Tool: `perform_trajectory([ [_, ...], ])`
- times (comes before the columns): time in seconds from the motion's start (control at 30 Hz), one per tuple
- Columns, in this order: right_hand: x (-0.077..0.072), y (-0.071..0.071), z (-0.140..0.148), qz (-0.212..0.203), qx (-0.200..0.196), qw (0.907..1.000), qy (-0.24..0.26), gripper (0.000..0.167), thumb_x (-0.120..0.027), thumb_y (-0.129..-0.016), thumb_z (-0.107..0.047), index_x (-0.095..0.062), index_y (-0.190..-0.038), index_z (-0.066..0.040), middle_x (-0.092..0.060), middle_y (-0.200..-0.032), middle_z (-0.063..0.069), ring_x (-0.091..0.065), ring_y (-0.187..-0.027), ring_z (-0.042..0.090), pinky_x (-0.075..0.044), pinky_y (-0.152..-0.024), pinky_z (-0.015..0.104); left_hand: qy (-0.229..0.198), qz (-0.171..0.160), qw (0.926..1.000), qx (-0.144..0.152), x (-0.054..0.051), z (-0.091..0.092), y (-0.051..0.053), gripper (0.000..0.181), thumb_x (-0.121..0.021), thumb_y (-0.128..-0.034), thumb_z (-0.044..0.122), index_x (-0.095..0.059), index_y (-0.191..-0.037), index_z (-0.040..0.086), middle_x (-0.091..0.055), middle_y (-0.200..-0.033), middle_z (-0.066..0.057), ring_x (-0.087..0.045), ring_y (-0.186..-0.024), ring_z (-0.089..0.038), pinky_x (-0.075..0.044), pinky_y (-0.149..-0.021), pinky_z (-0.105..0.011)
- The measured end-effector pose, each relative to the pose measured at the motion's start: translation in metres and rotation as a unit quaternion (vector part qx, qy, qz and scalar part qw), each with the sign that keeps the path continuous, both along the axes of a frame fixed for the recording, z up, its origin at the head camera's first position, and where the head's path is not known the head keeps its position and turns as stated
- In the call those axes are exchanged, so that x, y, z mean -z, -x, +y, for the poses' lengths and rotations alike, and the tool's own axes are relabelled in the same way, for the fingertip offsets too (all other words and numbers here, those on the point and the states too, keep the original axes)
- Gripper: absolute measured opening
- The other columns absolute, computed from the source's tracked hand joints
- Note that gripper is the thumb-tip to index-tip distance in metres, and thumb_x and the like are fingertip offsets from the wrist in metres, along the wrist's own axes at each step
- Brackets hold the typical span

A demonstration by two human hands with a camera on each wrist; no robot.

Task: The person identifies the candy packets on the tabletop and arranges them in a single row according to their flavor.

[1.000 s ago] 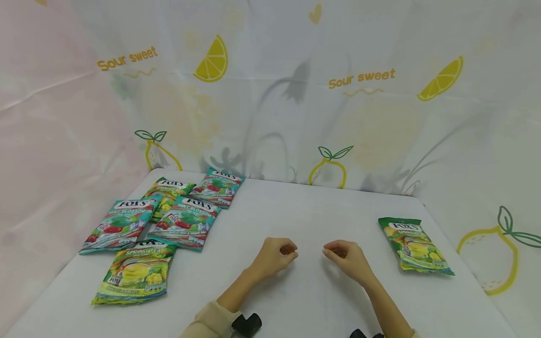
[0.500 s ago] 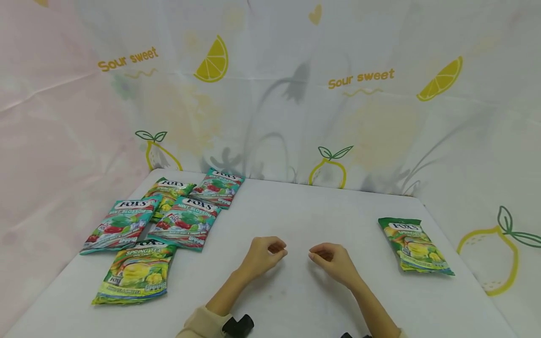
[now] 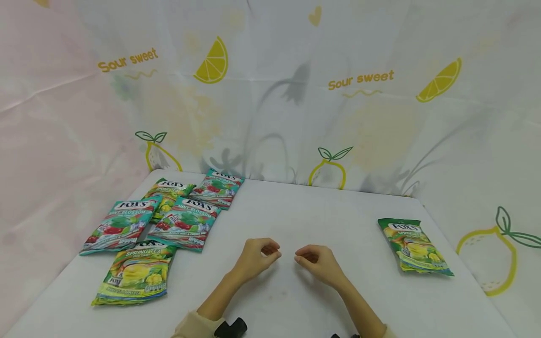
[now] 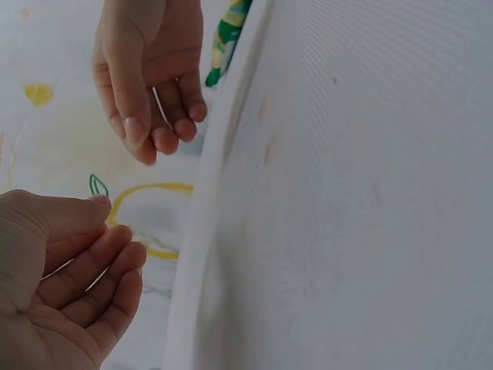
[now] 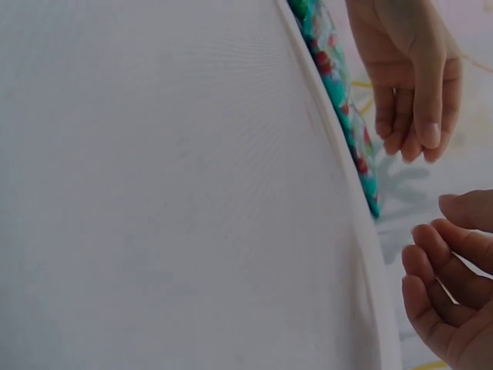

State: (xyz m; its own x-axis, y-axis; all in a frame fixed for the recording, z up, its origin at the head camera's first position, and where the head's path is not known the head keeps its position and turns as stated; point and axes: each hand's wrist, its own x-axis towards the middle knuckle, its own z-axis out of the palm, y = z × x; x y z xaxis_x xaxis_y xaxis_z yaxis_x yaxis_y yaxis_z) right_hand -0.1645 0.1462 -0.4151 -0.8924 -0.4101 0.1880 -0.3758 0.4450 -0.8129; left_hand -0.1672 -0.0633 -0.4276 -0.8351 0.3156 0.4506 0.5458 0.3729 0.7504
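Observation:
Above the middle of the white table, my left hand (image 3: pixel 257 259) and right hand (image 3: pixel 320 264) face each other with a small gap between them. Both have loosely bent fingers and hold nothing. In the left wrist view the left hand (image 4: pixel 73 281) shows a bare palm, with the right hand (image 4: pixel 150 77) beyond it. The right wrist view shows the right hand (image 5: pixel 454 281) likewise bare. Nearest the right hand lies a yellow-green FOX'S candy bag (image 3: pixel 416 246). Left of the left hand is a teal Mint Blossom candy bag (image 3: pixel 186 224), touching other bags.
Several more bags lie at the left: a yellow-green Spring Tea bag (image 3: pixel 135 272) in front, a teal bag (image 3: pixel 120 225) at the outer side, a yellow-green bag (image 3: pixel 169 190) behind and a teal bag (image 3: pixel 217 188) near the back edge. A lemon-print curtain (image 3: pixel 270 84) hangs behind the table (image 3: pixel 296 216).
Both hands have shifted to the left across the head view, the right one further, so the gap between them is smaller. The candy bags have not moved.

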Motion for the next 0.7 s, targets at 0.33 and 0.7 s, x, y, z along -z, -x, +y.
perform_trajectory([
  [0.33,0.005,0.004,-0.012,0.019,-0.022,0.9995,0.013,0.015,-0.067,-0.086,-0.007,-0.068,-0.092,0.006,-0.069,-0.085,0.014,-0.065,-0.070,0.016,-0.052,-0.063,0.022,0.009,0.015,0.9997,-0.014,0.001,-0.008,-0.003,0.007,-0.070,-0.0799,-0.001,-0.067,-0.085,-0.005,-0.069,-0.078,-0.008,-0.065,-0.069,-0.017,-0.054,-0.064,-0.025],
  [0.7,0.006,0.006,-0.029,0.014,-0.047,0.9985,0.024,0.016,-0.066,-0.086,-0.009,-0.068,-0.092,0.006,-0.069,-0.084,0.014,-0.065,-0.072,0.017,-0.052,-0.065,0.022,0.019,-0.004,0.9991,-0.038,-0.001,-0.020,-0.010,0.010,-0.070,-0.0799,0.000,-0.068,-0.088,-0.004,-0.070,-0.081,-0.007,-0.066,-0.072,-0.016,-0.054,-0.067,-0.027],
])
